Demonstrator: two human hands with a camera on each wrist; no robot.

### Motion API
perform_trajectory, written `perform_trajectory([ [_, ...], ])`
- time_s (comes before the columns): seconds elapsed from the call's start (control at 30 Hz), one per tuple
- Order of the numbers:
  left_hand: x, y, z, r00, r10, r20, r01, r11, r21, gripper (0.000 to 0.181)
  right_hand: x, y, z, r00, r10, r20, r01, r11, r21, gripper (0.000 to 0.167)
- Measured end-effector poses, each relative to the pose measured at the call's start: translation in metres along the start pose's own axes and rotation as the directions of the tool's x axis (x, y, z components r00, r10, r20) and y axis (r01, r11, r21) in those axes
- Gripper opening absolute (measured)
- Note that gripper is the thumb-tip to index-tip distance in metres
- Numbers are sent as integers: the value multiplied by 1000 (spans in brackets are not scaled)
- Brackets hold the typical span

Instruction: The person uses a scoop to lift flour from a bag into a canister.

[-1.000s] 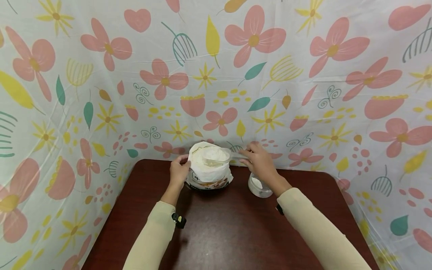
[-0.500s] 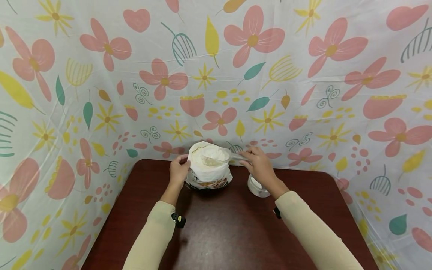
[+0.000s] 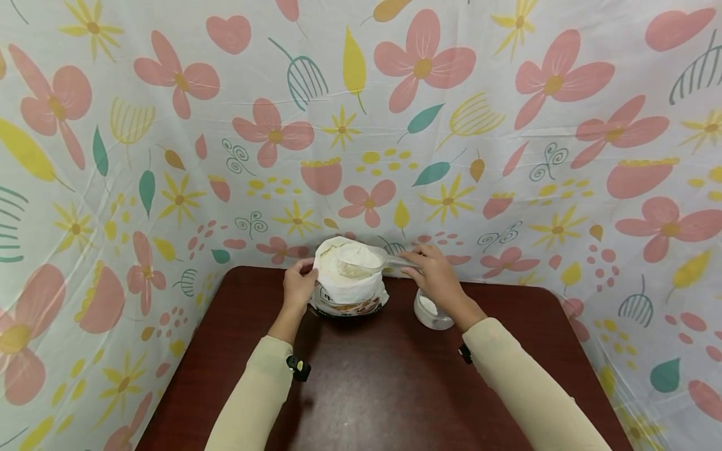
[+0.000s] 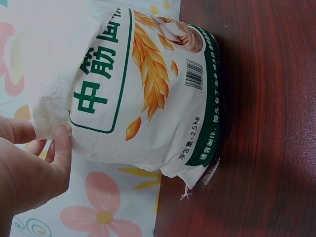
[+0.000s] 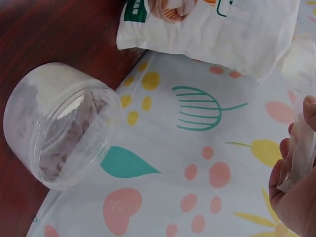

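Note:
A white flour bag (image 3: 346, 291) stands with its top folded outward at the back of the table. Its front, printed with wheat ears, fills much of the left wrist view. My left hand (image 3: 299, 288) pinches the folded rim between thumb and fingers. In my right hand (image 3: 437, 275) is the handle of a clear plastic scoop (image 3: 389, 259), its bowl heaped with white flour over the bag's mouth. The right wrist view catches only part of the scoop handle (image 5: 299, 155) in the curled fingers. Below the right hand sits a clear round jar (image 5: 64, 123) with some flour inside.
The dark red-brown table (image 3: 361, 388) has rounded back corners. A flower-printed cloth (image 3: 366, 150) hangs close behind the bag and along both sides. The jar stands right of the bag, with a gap between them.
The right hand and the loaded scoop have shifted only very slightly over the bag's mouth. The left hand, the bag and the jar have stayed in place.

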State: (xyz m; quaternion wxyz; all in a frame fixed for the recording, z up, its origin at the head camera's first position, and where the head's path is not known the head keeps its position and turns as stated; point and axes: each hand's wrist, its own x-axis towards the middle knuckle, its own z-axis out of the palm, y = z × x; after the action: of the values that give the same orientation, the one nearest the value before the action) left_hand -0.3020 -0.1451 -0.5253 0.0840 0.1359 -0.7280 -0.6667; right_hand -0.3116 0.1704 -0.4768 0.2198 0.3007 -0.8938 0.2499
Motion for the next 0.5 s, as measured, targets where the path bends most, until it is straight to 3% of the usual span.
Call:
perform_trajectory([
  [0.5,0,1,-2,1000,-4,12,4,1000,0,31,-10,5,-12,1000,-3,-30,3,1000,15,35],
])
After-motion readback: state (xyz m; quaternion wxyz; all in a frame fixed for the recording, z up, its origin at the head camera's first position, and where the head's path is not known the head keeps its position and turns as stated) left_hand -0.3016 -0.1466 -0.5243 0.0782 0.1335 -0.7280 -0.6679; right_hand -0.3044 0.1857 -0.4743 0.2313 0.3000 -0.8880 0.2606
